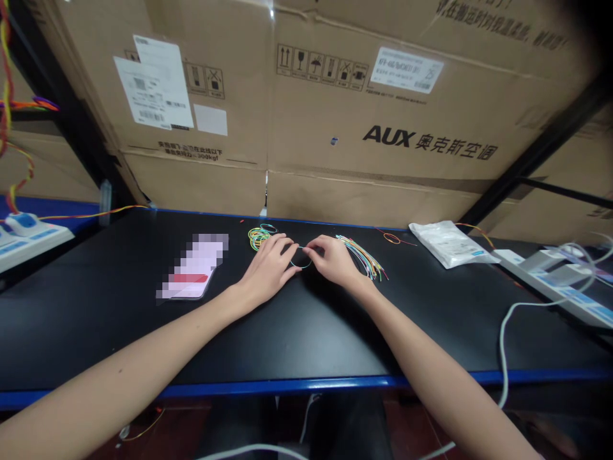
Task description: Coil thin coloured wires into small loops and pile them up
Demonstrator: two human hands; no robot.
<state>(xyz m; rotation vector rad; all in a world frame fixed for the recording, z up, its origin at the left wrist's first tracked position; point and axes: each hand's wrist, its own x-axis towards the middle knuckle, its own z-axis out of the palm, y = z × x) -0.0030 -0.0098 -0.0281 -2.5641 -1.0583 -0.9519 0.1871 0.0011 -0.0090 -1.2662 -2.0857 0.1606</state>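
Note:
A thin light-blue wire (301,266) is bent into a small loop between my two hands, just above the black tabletop. My left hand (271,265) has its fingers closed on the loop's left side, the thumb at its lower edge. With fingertips pinched, my right hand (332,257) grips the loop's upper right. Behind my left hand lies a pile of coiled wires (258,237), yellow, green and blue. Beside my right hand a bundle of straight multicoloured wires (368,259) is spread out, partly hidden by that hand.
A phone (196,268) with a blurred screen lies on the left. At the right are a white plastic packet (450,243), a power strip (555,287) and a white cable (504,345). Another power strip (33,239) sits far left. Large cardboard boxes (316,185) stand behind the table.

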